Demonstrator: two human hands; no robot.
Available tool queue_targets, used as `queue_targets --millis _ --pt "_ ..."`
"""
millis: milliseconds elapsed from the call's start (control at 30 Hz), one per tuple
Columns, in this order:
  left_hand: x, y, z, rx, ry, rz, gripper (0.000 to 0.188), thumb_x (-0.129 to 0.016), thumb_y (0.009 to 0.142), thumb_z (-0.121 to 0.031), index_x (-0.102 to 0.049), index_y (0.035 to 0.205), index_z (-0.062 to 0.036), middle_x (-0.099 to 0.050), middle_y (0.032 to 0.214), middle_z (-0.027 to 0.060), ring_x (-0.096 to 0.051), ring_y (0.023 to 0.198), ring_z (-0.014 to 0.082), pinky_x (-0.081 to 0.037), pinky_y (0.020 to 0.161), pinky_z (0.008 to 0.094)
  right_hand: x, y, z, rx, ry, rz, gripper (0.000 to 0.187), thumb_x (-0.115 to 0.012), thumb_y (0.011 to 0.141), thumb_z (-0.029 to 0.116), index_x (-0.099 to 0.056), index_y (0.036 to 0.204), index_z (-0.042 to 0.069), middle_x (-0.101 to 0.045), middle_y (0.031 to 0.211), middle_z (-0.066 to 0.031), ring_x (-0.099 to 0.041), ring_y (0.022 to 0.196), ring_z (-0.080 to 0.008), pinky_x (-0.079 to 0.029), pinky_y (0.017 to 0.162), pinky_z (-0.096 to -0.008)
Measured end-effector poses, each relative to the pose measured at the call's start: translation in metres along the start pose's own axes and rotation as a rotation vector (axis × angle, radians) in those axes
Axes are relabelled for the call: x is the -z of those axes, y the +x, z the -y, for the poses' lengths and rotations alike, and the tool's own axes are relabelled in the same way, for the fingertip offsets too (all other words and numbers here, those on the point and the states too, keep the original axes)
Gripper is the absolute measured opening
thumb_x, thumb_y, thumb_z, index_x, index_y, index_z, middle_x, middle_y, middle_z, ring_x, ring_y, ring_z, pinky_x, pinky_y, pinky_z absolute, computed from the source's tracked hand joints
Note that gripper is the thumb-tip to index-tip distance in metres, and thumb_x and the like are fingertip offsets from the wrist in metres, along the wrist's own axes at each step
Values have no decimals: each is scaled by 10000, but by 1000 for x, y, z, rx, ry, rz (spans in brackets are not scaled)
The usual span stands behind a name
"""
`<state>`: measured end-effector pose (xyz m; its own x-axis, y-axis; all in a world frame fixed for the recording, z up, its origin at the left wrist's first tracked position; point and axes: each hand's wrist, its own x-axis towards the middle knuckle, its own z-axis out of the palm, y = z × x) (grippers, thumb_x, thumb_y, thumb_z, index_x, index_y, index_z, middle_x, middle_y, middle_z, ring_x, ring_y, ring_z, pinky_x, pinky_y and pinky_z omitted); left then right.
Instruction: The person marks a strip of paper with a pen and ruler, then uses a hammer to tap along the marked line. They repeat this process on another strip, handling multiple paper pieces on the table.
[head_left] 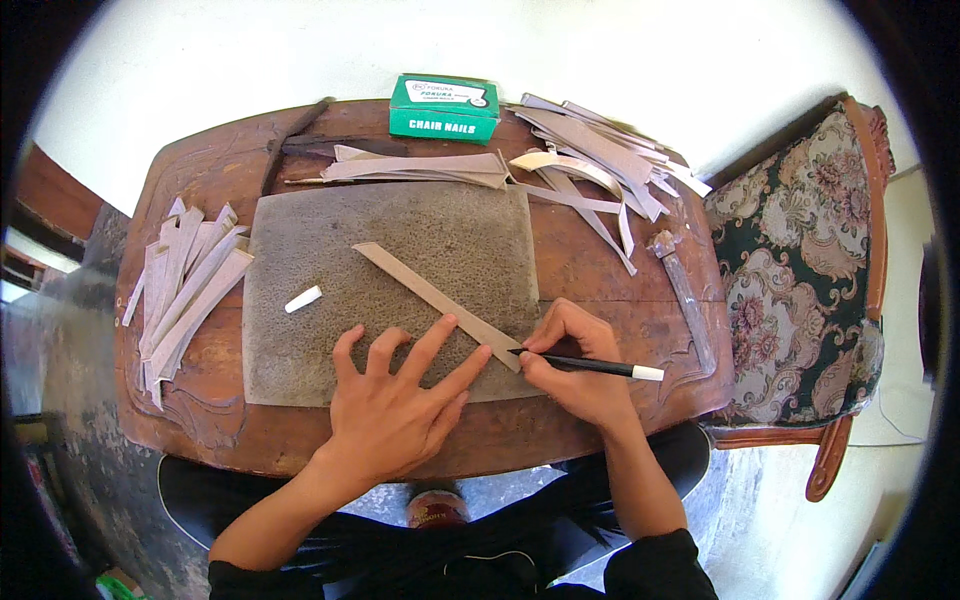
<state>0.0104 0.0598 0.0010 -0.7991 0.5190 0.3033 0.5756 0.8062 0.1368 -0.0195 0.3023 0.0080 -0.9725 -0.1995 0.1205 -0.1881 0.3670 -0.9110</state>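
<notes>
Noted beige strip [408, 279] lying slantwise on gray mat [300, 368], weighted by left hand [393, 400] — with fingers spread, pressing from above, clamped on nothing. Pinching black pen [602, 367] in right hand [592, 390], with tip at the strip's near end; cannot tell whether touching. Could swivel the strip through light or uneven pressure, being pinned only along the nearer half. Could skew a stroke by pushing sideways against so narrow a piece. Could smudge the left index finger — judging by the small gap to the pen tip. Could lose the loose white cap [303, 299] to a careless knock.
</notes>
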Motion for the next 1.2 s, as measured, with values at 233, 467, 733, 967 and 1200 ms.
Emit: queue_targets --millis 233,467,733,967,1200 --pt "1 1 -1 7 -7 8 469 -668 903 -378 -654 1372 -372 -521 1504 -9 -452 1167 260 -303 1057 569 -3 1 2 18 25 -38 171 -746 745 -2 -578 775 -3 -600 781 -77 -611 692 -141 -483 619 -274" --pt "2 1 0 7 -6 17 474 -670 899 -373 -653 1373 -374 -522 1505 -12 -451 1161 259 -302 1061 565 -3 2 8 12 1 -28 169 -738 737 -2 -572 769 -8 -591 769 -78 -613 690 -149 -483 616 -281" --pt "1 0 0 13 -6 19 476 -669 902 -373 -652 1377 -370 -515 1518 -12 -451 1161 262 -298 1066 564 -2 4 5 47 -47 -18 177 -741 716 -8 -569 759 -2 -601 767 -82 -629 703 -170 -483 629 -292" --pt "2 0 0 10 -10 20 473 -670 901 -376 -654 1374 -366 -512 1523 -12 -453 1166 261 -296 1065 566 -2 3 4 26 -32 -12 179 -743 726 -8 -567 755 -2 -601 772 -80 -624 707 -157 -480 630 -289" --pt "1 1 0 8 -23 5 466 -659 904 -340 -665 1369 -354 -514 1507 6 -446 1167 271 -283 1078 556 -1 1 -6 35 35 4 176 -740 758 -26 -570 799 -6 -595 803 -65 -613 725 -121 -489 631 -266"
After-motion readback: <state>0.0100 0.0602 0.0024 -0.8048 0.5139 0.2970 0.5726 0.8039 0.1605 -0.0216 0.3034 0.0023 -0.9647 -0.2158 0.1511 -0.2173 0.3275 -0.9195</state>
